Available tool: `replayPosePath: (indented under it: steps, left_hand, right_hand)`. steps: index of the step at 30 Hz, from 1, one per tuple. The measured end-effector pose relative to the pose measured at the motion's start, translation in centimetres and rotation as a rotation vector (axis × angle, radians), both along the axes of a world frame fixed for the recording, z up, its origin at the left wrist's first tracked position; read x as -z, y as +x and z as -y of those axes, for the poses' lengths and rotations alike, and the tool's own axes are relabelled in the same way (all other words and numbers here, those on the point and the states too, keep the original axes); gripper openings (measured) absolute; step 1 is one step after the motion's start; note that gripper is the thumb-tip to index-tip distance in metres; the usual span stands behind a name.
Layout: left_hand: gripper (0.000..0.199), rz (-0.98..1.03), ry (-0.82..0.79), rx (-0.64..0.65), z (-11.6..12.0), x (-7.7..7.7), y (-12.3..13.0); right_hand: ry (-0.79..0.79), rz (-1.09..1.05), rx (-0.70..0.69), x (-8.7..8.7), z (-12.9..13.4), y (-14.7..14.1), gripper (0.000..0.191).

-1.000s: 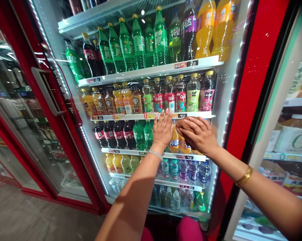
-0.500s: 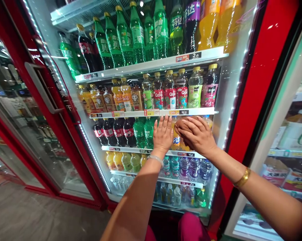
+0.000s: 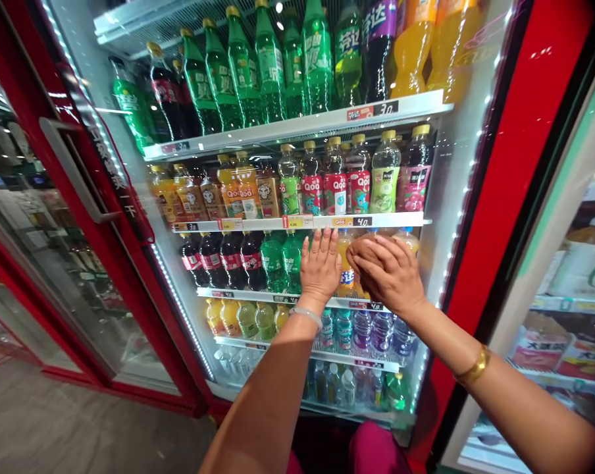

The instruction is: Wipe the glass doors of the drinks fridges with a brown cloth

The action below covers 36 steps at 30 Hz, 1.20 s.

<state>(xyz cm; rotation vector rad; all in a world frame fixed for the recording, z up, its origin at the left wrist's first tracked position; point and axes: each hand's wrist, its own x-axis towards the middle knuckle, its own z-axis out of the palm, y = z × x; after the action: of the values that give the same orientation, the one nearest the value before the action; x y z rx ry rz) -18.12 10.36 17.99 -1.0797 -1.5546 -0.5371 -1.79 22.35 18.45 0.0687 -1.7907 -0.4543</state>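
Right hand (image 3: 397,276) clutches one crumpled brown cloth (image 3: 361,249); one left hand (image 3: 320,268) stays flat and open at its nine o'clock
Three red-labelled plastic bottles (image 3: 335,189) stand toward eleven o'clock; cloth and right hand partly hide orange plastic bottles (image 3: 346,264)

From far off, I saw a dull gray floor (image 3: 110,434) at the lower left. A tall red post (image 3: 515,171) leaned on the right, and small white lights (image 3: 463,178) ran in a line just beside it. On the left stood a glass cooler (image 3: 75,289) with a red frame (image 3: 176,368). At the far right, another cooler (image 3: 549,197) had a pale frame and white shelves (image 3: 569,305).
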Motion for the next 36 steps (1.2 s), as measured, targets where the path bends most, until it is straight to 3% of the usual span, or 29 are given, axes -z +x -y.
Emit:
replayPosePath:
  steps: [3, 5, 8, 12, 15, 18, 20, 23, 27, 30, 33, 36]
  left_hand:
    - [0.063, 0.029, -0.008, -0.008, 0.0, 0.0, 0.1]
    - [0.063, 0.039, -0.014, -0.014, 0.0, 0.0, 0.1]
    - [0.061, 0.035, -0.019, -0.025, 0.1, 0.0, 0.1]
    - [0.065, 0.042, -0.052, -0.019, 0.2, -0.1, 0.1]
    - [0.068, 0.075, -0.067, -0.023, 0.2, -0.1, 0.2]
    - [0.066, 0.103, -0.073, -0.019, 0.2, -0.1, 0.3]
    - [0.066, 0.105, -0.072, -0.012, 0.2, -0.1, 0.3]
    - [0.064, 0.084, -0.057, -0.014, 0.3, -0.1, 0.3]
    - [0.066, 0.063, -0.069, -0.034, 0.3, -0.1, 0.3]
    - [0.066, 0.088, -0.083, -0.031, 0.3, -0.2, 0.5]
    - [0.066, 0.113, -0.083, -0.022, 0.3, -0.3, 0.5]
    - [0.066, 0.106, -0.069, -0.019, 0.3, -0.2, 0.5]
  right_hand:
    - [-0.134, -0.118, 0.041, -1.3, 0.8, -1.1, 0.044]
    - [-0.137, -0.161, 0.047, -1.2, 1.6, -2.1, 0.045]
    - [-0.064, -0.089, 0.027, 0.6, 1.8, -2.3, 0.045]
    - [-0.042, 0.011, -0.004, 2.4, 0.4, 0.0, 0.048]
    - [-0.111, -0.053, 0.027, 0.9, -0.1, 0.8, 0.048]
    - [-0.18, -0.144, 0.06, -1.0, 0.8, -0.5, 0.049]
    - [-0.157, -0.146, 0.052, -1.1, 1.6, -1.6, 0.047]
    - [-0.08, -0.059, 0.015, 0.9, 1.9, -1.8, 0.045]
    - [-0.059, 0.037, -0.018, 3.5, 0.4, 0.6, 0.043]
    - [-0.164, -0.012, 0.028, 2.3, -0.2, 1.5, 0.045]
    - [-0.266, -0.095, 0.051, 0.3, 0.7, 0.4, 0.047]
    - [-0.213, -0.072, 0.025, 0.4, 1.7, -0.7, 0.046]
